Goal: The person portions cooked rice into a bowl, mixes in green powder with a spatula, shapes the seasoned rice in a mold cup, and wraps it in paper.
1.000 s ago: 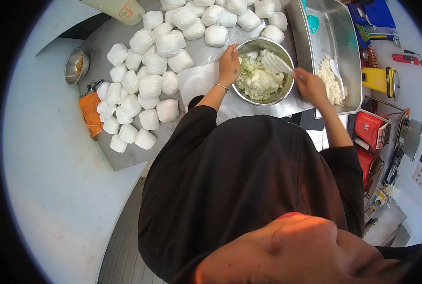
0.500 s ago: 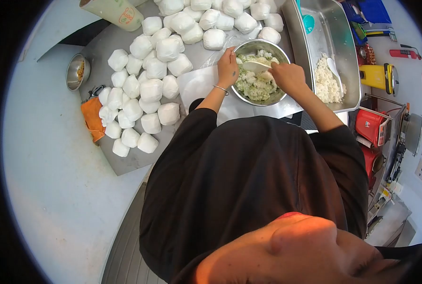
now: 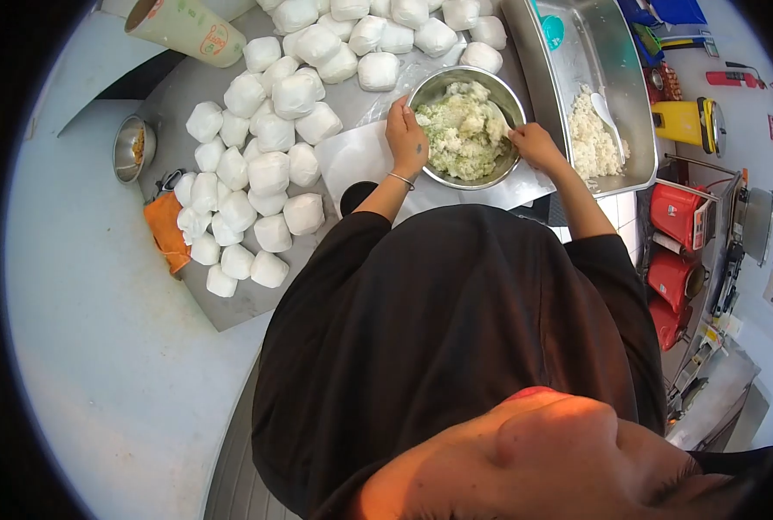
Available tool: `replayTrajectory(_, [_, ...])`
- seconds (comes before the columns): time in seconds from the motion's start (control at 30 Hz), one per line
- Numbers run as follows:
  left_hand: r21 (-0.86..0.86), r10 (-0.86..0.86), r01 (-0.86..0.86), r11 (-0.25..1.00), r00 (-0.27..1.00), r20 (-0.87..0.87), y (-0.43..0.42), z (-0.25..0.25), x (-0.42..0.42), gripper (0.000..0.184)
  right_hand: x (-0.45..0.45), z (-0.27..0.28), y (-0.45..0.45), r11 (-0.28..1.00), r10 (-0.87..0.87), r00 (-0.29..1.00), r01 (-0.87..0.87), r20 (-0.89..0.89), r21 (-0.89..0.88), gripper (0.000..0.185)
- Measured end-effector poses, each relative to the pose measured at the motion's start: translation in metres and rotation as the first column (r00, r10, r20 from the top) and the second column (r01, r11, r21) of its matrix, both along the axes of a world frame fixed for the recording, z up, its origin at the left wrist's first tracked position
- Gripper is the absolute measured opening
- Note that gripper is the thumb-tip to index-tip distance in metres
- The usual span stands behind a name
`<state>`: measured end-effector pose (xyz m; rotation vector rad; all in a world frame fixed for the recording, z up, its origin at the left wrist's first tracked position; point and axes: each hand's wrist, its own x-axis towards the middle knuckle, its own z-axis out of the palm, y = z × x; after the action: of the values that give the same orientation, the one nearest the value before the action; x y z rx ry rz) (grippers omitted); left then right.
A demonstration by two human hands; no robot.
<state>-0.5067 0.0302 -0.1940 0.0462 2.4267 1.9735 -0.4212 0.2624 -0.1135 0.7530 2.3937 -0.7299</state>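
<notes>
Pale walls (image 3: pixel 74 303) and a grey tabletop (image 3: pixel 240 305) surround the work. One right hand (image 3: pixel 535 147) is curled at the right rim of a steel bowl (image 3: pixel 509 97), its fingers closed on a white paddle (image 3: pixel 496 123) whose blade sits in the rice (image 3: pixel 456 139). One left hand (image 3: pixel 406 137) lies against the opposite side, fingers pressed together along the rim; whether the thumb pinches it I cannot tell. Judging by the patches, blending looks partly done: green runs through the rice, but white clumps remain uneven. Beneath the bowl spreads one white sheet (image 3: pixel 360 156). Just right stands one deep tray (image 3: pixel 607 48) holding one heap of white rice (image 3: pixel 587 143), seemingly left over, with one white spoon (image 3: pixel 607 121) resting in it and one teal item (image 3: pixel 552 30) at the far end, too small to identify. Left and beyond, white parcels (image 3: pixel 269 173) lie crowded and stacked; I count about forty, though overlaps and the picture's edge prevent an exact figure. Those look finished. Farther out are one cup (image 3: pixel 187 30), tilted in view, one small bowl (image 3: pixel 125 143) with orange bits, and one orange cloth (image 3: pixel 163 227).
</notes>
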Motion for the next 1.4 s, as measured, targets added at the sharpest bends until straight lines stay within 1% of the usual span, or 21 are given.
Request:
replayTrajectory(0.03, [0.013, -0.012, 0.012, 1.0, 1.0, 0.007, -0.001, 0.0, -0.001, 0.028, -0.002, -0.011, 0.004, 0.976, 0.186, 0.976, -0.17, -0.114, 0.136, 0.028])
replayTrajectory(0.13, [0.063, -0.034, 0.03, 0.998, 0.998, 0.057, -0.003, -0.004, -0.003, 0.028, -0.014, 0.033, -0.033, 0.888, 0.277, 0.959, -0.232, -0.061, 0.397, 0.027])
replayTrajectory(0.17, [0.083, -0.043, 0.037, 0.996, 0.996, 0.079, -0.003, -0.006, -0.004, 0.028, -0.008, 0.023, -0.031, 0.848, 0.389, 0.912, -0.298, -0.133, 0.438, 0.032])
replayTrajectory(0.27, [0.104, -0.02, 0.015, 0.994, 0.999, 0.04, -0.001, -0.004, -0.002, 0.028, 0.018, 0.013, -0.055, 0.821, 0.485, 0.856, -0.377, -0.176, 0.428, 0.038])
replayTrajectory(0.3, [0.101, -0.014, 0.009, 0.995, 0.999, 0.047, 0.0, -0.001, -0.002, 0.028, 0.028, 0.007, -0.062, 0.779, 0.539, 0.831, -0.43, -0.136, 0.456, 0.05])
replayTrajectory(0.4, [0.097, 0.003, -0.01, 0.995, 0.998, 0.07, 0.002, 0.008, -0.001, 0.029, 0.064, 0.004, -0.094, 0.745, 0.57, 0.809, -0.437, -0.142, 0.504, 0.058])
replayTrajectory(0.5, [0.095, 0.016, -0.024, 0.995, 0.997, 0.081, 0.001, 0.006, 0.0, 0.029, 0.088, -0.006, -0.122, 0.703, 0.548, 0.834, -0.426, -0.053, 0.57, 0.064])
replayTrajectory(0.6, [0.088, 0.022, -0.029, 0.996, 0.997, 0.077, 0.002, -0.003, -0.001, 0.03, 0.072, 0.006, -0.087, 0.658, 0.63, 0.766, -0.439, -0.127, 0.612, 0.057])
replayTrajectory(0.63, [0.083, 0.018, -0.024, 0.996, 0.997, 0.079, 0.001, 0.002, -0.001, 0.03, 0.058, 0.024, -0.073, 0.666, 0.601, 0.793, -0.43, -0.096, 0.609, 0.05])
replayTrajectory(0.67, [0.078, 0.015, -0.021, 0.997, 0.996, 0.084, 0.0, 0.004, 0.001, 0.03, 0.043, 0.035, -0.057, 0.728, 0.515, 0.852, -0.378, -0.091, 0.572, 0.036])
replayTrajectory(0.7, [0.077, 0.019, -0.025, 0.997, 0.997, 0.075, 0.0, 0.007, 0.001, 0.03, 0.03, 0.053, -0.047, 0.816, 0.422, 0.895, -0.308, -0.14, 0.489, 0.032])
replayTrajectory(0.73, [0.078, 0.024, -0.029, 0.997, 0.998, 0.065, 0.001, 0.009, 0.001, 0.03, 0.02, 0.069, -0.041, 0.888, 0.322, 0.93, -0.231, -0.179, 0.399, 0.032])
replayTrajectory(0.83, [0.089, 0.004, -0.01, 0.996, 0.997, 0.073, 0.0, 0.007, 0.002, 0.03, 0.004, 0.082, -0.037, 0.969, 0.24, 0.966, -0.232, -0.102, 0.079, 0.039])
replayTrajectory(0.87, [0.093, -0.008, 0.001, 0.996, 0.997, 0.08, -0.001, 0.006, 0.001, 0.03, 0.004, 0.077, -0.042, 0.959, 0.253, 0.967, -0.248, -0.023, 0.137, 0.04])
replayTrajectory(0.97, [0.045, -0.008, 0.003, 0.999, 0.993, 0.115, -0.001, 0.016, 0.003, 0.03, -0.005, 0.052, -0.059, 0.913, 0.282, 0.947, -0.314, 0.156, 0.258, 0.043])
replayTrajectory(1.07, [-0.016, -0.009, 0.011, 1.0, 0.993, 0.122, -0.002, 0.022, 0.004, 0.029, -0.026, 0.042, -0.058, 0.868, 0.322, 0.94, -0.341, 0.113, 0.361, 0.041])
replayTrajectory(1.1, [-0.006, -0.002, 0.003, 1.0, 0.993, 0.122, -0.002, 0.023, 0.003, 0.029, -0.028, 0.037, -0.055, 0.852, 0.346, 0.938, -0.325, 0.026, 0.411, 0.038])
replayTrajectory(1.17, [0.021, 0.01, -0.013, 1.0, 0.992, 0.124, 0.0, 0.021, 0.003, 0.029, -0.031, 0.05, -0.054, 0.795, 0.471, 0.882, -0.411, -0.027, 0.447, 0.033])
replayTrajectory(1.2, [0.027, 0.006, -0.009, 1.0, 0.993, 0.119, 0.001, 0.02, 0.002, 0.029, -0.037, 0.059, -0.052, 0.76, 0.534, 0.844, -0.451, -0.053, 0.469, 0.03])
replayTrajectory(1.3, [0.035, 0.005, -0.008, 0.999, 0.995, 0.104, -0.003, 0.018, 0.004, 0.028, -0.053, 0.109, -0.05, 0.563, 0.667, 0.738, -0.588, 0.099, 0.581, 0.018])
replayTrajectory(1.4, [0.064, 0.006, -0.011, 0.998, 0.997, 0.077, 0.0, 0.011, 0.003, 0.028, -0.065, 0.098, -0.025, 0.438, 0.688, 0.707, -0.585, 0.165, 0.683, 0.009])
